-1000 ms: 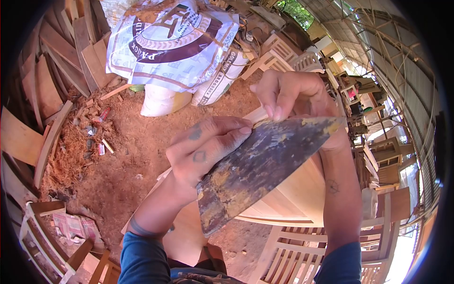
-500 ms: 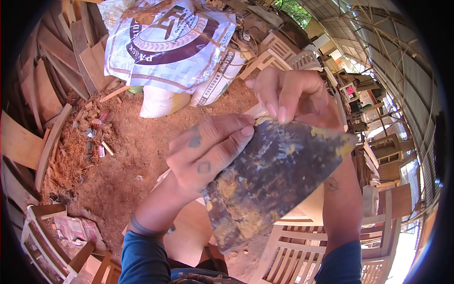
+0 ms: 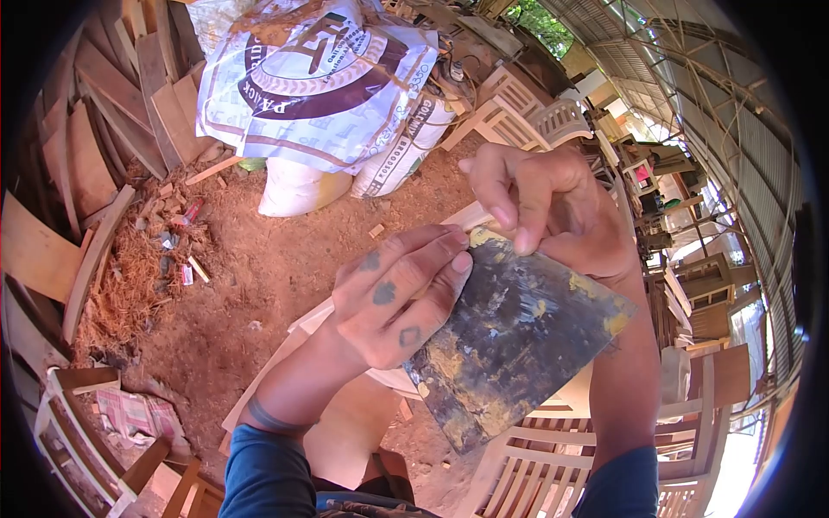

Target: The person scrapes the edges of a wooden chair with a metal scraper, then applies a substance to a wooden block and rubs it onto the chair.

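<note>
A dark, flat, stiff-looking sheet (image 3: 527, 337), smeared with yellowish paste, is held tilted in front of me. My left hand (image 3: 401, 293) grips its upper left edge, fingers pressed together and the thumb hidden. At the top corner, my right hand (image 3: 553, 203) has its fingers curled, with fingertips against the sheet's edge and part of the hand behind it. A pale wooden piece (image 3: 471, 216) shows between the two hands, partly hidden; whether a hand also holds it cannot be made out. Below my left forearm lies a pale wooden board (image 3: 350, 423).
Filled sacks (image 3: 302, 186) under a printed plastic sheet (image 3: 319, 86) stand ahead. Wooden planks (image 3: 91, 155) lean at the left beside shavings (image 3: 129, 302). Slatted wooden furniture (image 3: 544, 457) is close at lower right, and a wooden frame (image 3: 82, 440) stands at lower left.
The sheet has turned and shifted slightly down. My left hand has moved a little right, and my right hand slightly right and down, its fingers a bit less bunched.
</note>
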The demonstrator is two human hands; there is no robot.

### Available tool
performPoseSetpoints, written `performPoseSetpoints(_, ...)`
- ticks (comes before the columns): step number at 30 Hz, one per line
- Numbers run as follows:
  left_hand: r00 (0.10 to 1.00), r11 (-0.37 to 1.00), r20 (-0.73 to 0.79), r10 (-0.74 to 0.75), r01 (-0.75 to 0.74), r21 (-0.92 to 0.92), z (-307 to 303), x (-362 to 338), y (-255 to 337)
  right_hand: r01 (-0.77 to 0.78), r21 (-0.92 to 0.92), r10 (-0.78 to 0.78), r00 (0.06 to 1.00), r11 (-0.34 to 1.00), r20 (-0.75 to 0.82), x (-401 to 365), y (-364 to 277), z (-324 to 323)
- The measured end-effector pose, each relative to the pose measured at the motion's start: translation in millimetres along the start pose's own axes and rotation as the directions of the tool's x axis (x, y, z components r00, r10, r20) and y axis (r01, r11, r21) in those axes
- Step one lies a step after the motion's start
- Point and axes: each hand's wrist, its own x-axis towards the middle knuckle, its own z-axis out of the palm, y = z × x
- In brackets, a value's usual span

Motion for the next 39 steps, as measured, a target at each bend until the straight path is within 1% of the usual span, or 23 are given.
performPoseSetpoints(4, 1.000, 1.000, 0.016, -0.024, 0.024, -0.014, -2, 0, 2, 0.009, 0.005, -0.009, 1.000, 1.000, -0.006, 1, 0, 2)
performPoseSetpoints(7, 1.000, 0.999, -0.003, -0.018, 0.017, -0.052, -3, 3, 0, 0.023, 0.032, -0.022, 1.000, 0.999, -0.016, 0, 0, 2)
performPoseSetpoints(12, 0.999, 0.999, -0.045, -0.012, 0.010, -0.041, 2, 1, -4, 0.048, 0.031, -0.047, 0.998, 0.998, -0.029, 0, 3, -1)
performPoseSetpoints(18, 1.000, 0.999, -0.005, -0.013, 0.012, -0.040, -1, 0, -6, 0.036, 0.043, -0.035, 0.999, 0.998, -0.024, 1, 3, -1)
performPoseSetpoints(22, 0.999, 0.992, -0.022, -0.041, 0.039, -0.117, 0, -1, -8, 0.020, -0.001, -0.020, 1.000, 1.000, -0.016, 1, 3, -2)
performPoseSetpoints(25, 0.997, 0.989, -0.040, -0.067, 0.061, -0.138, 2, -5, -9, -0.005, -0.095, 0.003, 1.000, 0.995, -0.017, 3, 0, -2)
performPoseSetpoints(28, 0.981, 0.955, 0.022, -0.195, 0.195, -0.221, -6, -6, -6, -0.020, -0.158, 0.016, 1.000, 0.987, -0.027, 6, -4, -2)
performPoseSetpoints(29, 0.980, 0.953, 0.003, -0.201, 0.196, -0.231, -2, -13, -10, -0.022, -0.167, 0.018, 0.999, 0.986, -0.029, 6, -4, -1)
performPoseSetpoints(32, 0.938, 0.915, 0.081, -0.336, 0.346, -0.209, -11, -10, 0, -0.061, -0.106, 0.050, 0.994, 0.993, -0.101, 6, -4, 6)
performPoseSetpoints(35, 0.932, 0.915, 0.028, -0.360, 0.359, -0.184, -10, -3, 3, -0.041, -0.160, 0.026, 0.995, 0.986, -0.095, 4, -2, 5)
performPoseSetpoints(38, 0.946, 0.924, 0.066, -0.316, 0.323, -0.205, -13, -8, -2, -0.101, -0.113, 0.093, 0.993, 0.989, -0.072, 3, -1, 5)
performPoseSetpoints(39, 0.944, 0.919, 0.069, -0.323, 0.330, -0.217, -14, -9, -1, -0.109, -0.131, 0.099, 0.992, 0.985, -0.082, 2, -1, 5)
